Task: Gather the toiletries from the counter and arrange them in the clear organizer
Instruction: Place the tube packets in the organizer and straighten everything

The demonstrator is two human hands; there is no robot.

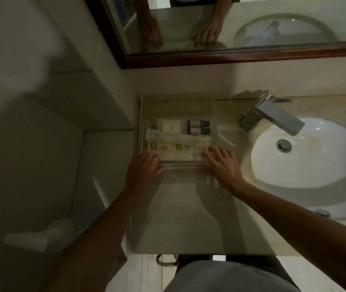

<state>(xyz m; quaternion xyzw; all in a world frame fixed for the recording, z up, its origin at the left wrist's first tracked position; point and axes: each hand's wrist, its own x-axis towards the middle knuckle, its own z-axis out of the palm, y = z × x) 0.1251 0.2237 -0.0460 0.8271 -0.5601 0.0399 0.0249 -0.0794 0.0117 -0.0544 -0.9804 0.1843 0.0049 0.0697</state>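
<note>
A clear organizer (pixel 180 165) sits on the beige counter, pushed toward the wall at the left of the sink. Inside lie cream packets with gold print (pixel 167 146), a white wrapped stick-shaped item (pixel 167 136), a white square box (pixel 171 125) and small dark bottles (pixel 198 127). My left hand (pixel 144 169) rests on the organizer's near left corner, fingers bent over the rim. On the near right corner lies my right hand (pixel 222 163), fingers spread flat across the rim and the nearest packets. Whether either hand grips the wall is unclear.
A white oval sink (pixel 307 154) with a square chrome faucet (pixel 273 116) lies to the right. A wood-framed mirror (pixel 231 57) hangs above the backsplash. A tiled wall rises at the left. Bare counter (pixel 184 218) stretches toward me.
</note>
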